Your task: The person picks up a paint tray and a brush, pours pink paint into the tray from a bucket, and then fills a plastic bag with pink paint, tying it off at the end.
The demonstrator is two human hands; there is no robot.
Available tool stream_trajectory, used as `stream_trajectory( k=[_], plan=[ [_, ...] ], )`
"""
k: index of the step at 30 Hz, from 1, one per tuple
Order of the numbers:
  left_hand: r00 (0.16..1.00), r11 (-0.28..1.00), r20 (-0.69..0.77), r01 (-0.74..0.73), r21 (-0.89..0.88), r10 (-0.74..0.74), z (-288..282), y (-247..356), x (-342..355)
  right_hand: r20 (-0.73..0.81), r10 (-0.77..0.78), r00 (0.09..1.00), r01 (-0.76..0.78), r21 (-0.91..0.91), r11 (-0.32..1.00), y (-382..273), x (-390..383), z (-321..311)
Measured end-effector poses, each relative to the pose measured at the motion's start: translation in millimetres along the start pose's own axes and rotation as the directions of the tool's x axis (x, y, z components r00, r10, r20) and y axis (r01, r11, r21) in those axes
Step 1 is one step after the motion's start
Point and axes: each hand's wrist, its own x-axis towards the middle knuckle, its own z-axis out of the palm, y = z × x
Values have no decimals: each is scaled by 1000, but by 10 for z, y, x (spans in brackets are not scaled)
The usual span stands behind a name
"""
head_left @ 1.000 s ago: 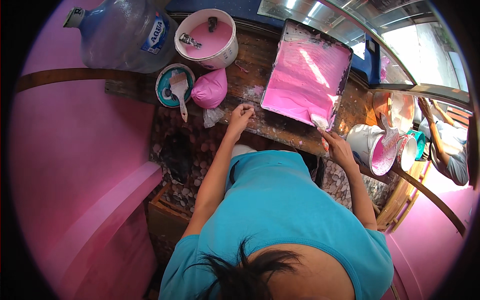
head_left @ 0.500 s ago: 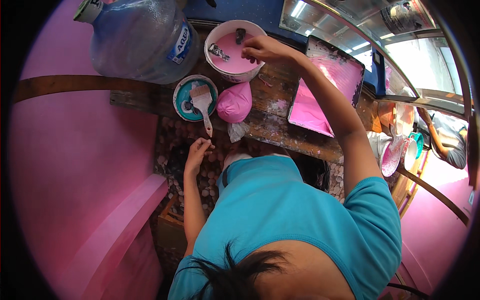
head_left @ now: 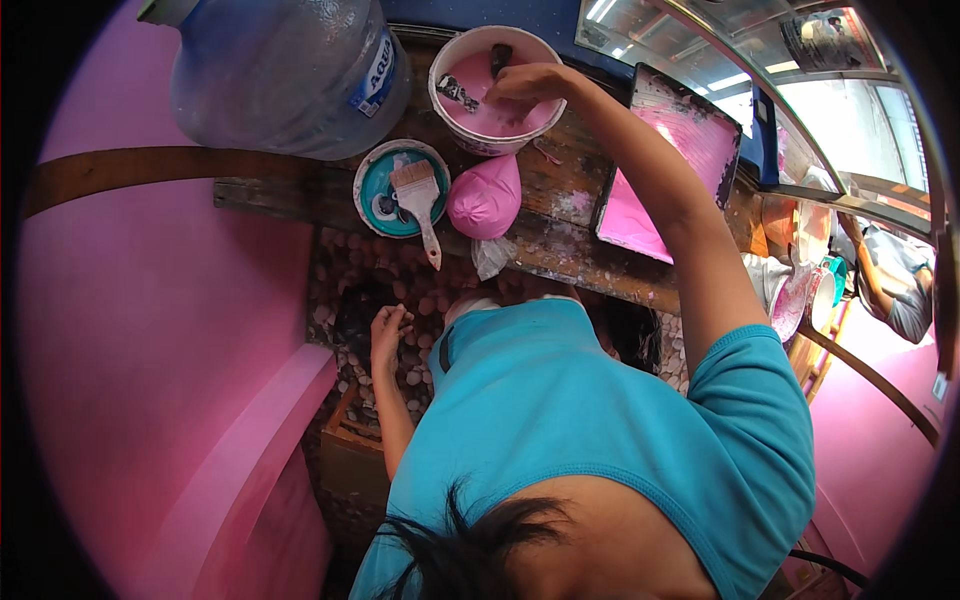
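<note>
My right hand (head_left: 525, 85) reaches down inside the rim of a white bucket (head_left: 492, 142) of pink paint; its fingertips are partly hidden. A paint-splattered grey-and-black piece (head_left: 457, 93) and a dark handle-like piece (head_left: 500, 58) stick up in the bucket beside it. My left hand (head_left: 390, 332) hangs below the bench edge, thumb and fingers drawn together; what they hold, if anything, is too small to make out. Above it, a flat paintbrush (head_left: 417, 192) rests across a round white-rimmed teal lid or tub (head_left: 362, 200). A knotted pink bag (head_left: 485, 198) sits between that and the bucket.
A large clear water bottle (head_left: 285, 85) stands at the far left of the wooden bench (head_left: 570, 235). Behind my right forearm lies a pink-coated paint tray (head_left: 690, 140). Glass panes (head_left: 720, 40) rise at the right, with paint containers (head_left: 790, 300) and another person's arm (head_left: 865, 265) nearby.
My right hand has gone lower into the bucket. My left hand has dropped away from the paintbrush handle, toward me. The whole view has shifted slightly.
</note>
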Motion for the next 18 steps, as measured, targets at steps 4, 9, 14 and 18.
stream_trajectory(
  k=[4,9,14,18],
  plan=[
    [999,1000,33,-12,26,11,92,93,105,82,-34,996,20,166,986,-28,-171,-95],
    [995,996,87,-47,81,40,43,191,262,91,-32,995,15,177,984,41,-261,-101],
    [993,990,107,-65,124,52,63,318,350,73,-135,988,108,296,949,32,-484,-111],
    [990,986,134,-70,149,50,79,342,393,75,-230,970,190,354,916,129,-806,-132]
  ],
)
